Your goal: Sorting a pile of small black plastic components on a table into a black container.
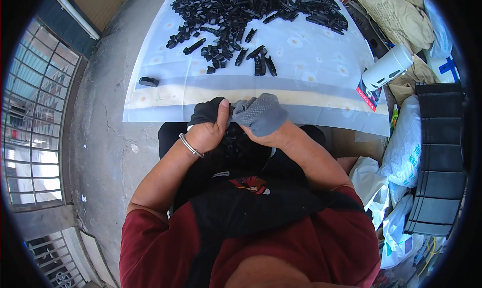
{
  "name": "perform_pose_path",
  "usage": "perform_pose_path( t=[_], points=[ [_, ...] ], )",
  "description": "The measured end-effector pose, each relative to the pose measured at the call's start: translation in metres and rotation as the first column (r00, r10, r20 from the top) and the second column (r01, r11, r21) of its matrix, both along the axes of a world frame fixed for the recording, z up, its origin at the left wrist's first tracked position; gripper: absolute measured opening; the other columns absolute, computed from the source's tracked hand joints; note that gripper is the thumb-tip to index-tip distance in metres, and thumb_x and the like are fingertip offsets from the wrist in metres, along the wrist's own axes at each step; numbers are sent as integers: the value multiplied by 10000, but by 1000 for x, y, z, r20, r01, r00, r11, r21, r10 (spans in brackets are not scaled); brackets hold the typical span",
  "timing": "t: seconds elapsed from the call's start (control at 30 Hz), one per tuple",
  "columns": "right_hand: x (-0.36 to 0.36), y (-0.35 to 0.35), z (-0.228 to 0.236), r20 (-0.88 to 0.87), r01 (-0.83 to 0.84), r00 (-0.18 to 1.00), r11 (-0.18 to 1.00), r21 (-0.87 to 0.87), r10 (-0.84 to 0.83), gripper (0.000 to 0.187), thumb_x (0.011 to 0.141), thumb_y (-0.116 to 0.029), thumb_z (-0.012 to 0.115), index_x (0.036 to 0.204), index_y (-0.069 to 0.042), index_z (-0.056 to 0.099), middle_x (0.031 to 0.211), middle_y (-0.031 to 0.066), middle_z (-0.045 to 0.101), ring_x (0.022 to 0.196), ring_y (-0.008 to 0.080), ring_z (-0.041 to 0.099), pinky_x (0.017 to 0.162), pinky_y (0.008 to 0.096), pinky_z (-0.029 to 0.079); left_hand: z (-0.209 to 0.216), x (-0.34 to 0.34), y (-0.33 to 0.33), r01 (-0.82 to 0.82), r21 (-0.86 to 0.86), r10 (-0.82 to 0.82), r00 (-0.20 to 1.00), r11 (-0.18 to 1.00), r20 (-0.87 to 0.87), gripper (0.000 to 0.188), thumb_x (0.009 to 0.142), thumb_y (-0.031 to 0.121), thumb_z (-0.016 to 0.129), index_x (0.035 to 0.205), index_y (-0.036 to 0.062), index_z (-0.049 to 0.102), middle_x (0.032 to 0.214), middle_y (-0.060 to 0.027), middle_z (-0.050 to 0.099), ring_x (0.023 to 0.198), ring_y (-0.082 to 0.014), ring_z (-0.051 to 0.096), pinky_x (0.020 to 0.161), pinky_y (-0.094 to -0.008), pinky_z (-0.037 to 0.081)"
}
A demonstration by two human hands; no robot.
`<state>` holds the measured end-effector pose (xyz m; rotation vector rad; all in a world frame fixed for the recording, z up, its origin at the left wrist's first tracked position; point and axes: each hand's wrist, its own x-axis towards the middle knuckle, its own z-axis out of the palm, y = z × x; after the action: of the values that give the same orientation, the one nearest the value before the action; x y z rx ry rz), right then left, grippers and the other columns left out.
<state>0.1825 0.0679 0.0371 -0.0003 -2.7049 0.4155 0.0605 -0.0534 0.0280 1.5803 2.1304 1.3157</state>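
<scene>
My left hand (208,122) and my right hand (263,120) meet at the table's near edge, above my lap. Black fabric (205,111) covers the left fingers, while the left thumb is bare and points up. Grey knit fabric (261,112), like part of a glove, covers the right fingers. Both hands are closed toward each other, and whatever sits between them is mostly hidden. Below them, several shiny black parts (235,142) lie in my lap. Farther off, a large heap of small black plastic parts (241,7) covers the back of the table.
A flowered white cloth (301,62) covers the table. One black piece (149,81) lies apart at the left. A white cylinder (387,67) and a red-and-black card (369,95) are at the right edge, beside bags (401,142) and a black ribbed panel (437,157).
</scene>
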Motion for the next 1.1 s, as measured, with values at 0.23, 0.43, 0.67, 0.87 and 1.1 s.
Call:
perform_pose_path(
  t=[0.23,0.43,0.67,0.87,1.1],
  points=[
    [4,-12,-34,0,-52,999,993,-109,53,142,803,-185,525,812,-56,585,803,114,593,758,307,561,681,402,436,-2,10,-8,56,-149,-58,998,987,-9,263,893,173,386,754,9,537,671,-210,559,667,-393,541,606,-443,420],
    [7,-11,-7,16,-22,1000,978,-209,26,181,810,-201,524,852,-36,586,833,128,607,792,322,569,735,404,438,-11,-12,-10,158,-199,-151,987,967,51,333,900,253,377,764,5,551,696,-218,568,684,-411,537,626,-449,430],
    [-1,96,-8,-15,307,952,949,69,-306,222,742,-125,536,939,-100,635,899,140,615,857,301,571,780,377,446,-5,-65,32,-234,-88,150,825,968,-545,292,808,283,541,994,62,583,908,-161,603,773,-312,587,690,-387,469],
    [-15,93,6,153,311,921,914,262,-358,267,686,-110,578,942,-133,648,982,132,599,904,275,563,794,371,441,-13,-72,67,-333,-290,156,852,897,-499,321,776,207,564,1061,58,553,995,-151,590,879,-298,581,774,-365,457],
    [-3,90,-13,100,283,943,924,258,-317,245,714,-129,586,952,-120,641,1060,107,583,1004,260,529,871,374,415,-21,-76,47,-219,-202,98,871,955,-481,237,768,208,574,951,60,598,888,-151,605,822,-314,577,749,-380,456]
  ],
)
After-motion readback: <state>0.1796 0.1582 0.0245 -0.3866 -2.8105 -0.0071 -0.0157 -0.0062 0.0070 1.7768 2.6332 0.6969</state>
